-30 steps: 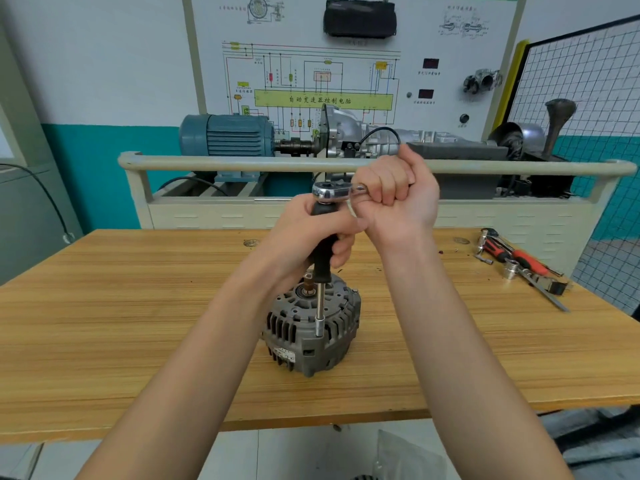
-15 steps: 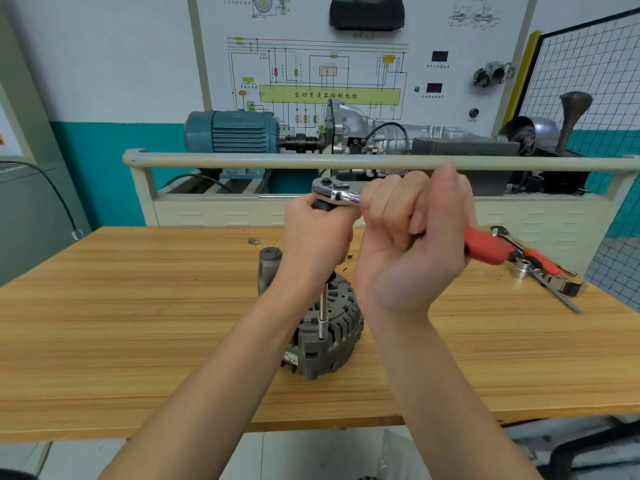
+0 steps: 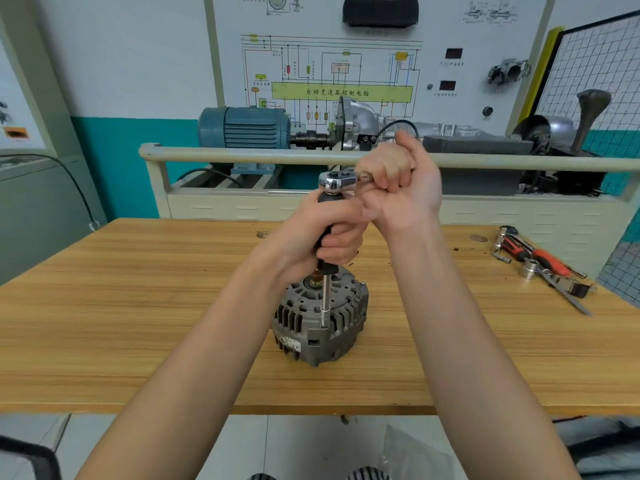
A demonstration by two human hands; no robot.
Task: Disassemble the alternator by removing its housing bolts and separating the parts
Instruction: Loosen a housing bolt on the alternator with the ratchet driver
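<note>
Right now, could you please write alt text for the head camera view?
Left hand grips an upright extension driver's black handle, its socket seated on a grey alternator; right hand grips the chrome ratchet on top. Spare tools lie on the wooden table.

My light wooden workbench [image 3: 138,323] has the grey finned metal alternator [image 3: 320,327] sitting near the middle, and a pile of red-handled tools with a loose socket [image 3: 543,268] at the right edge.
</note>
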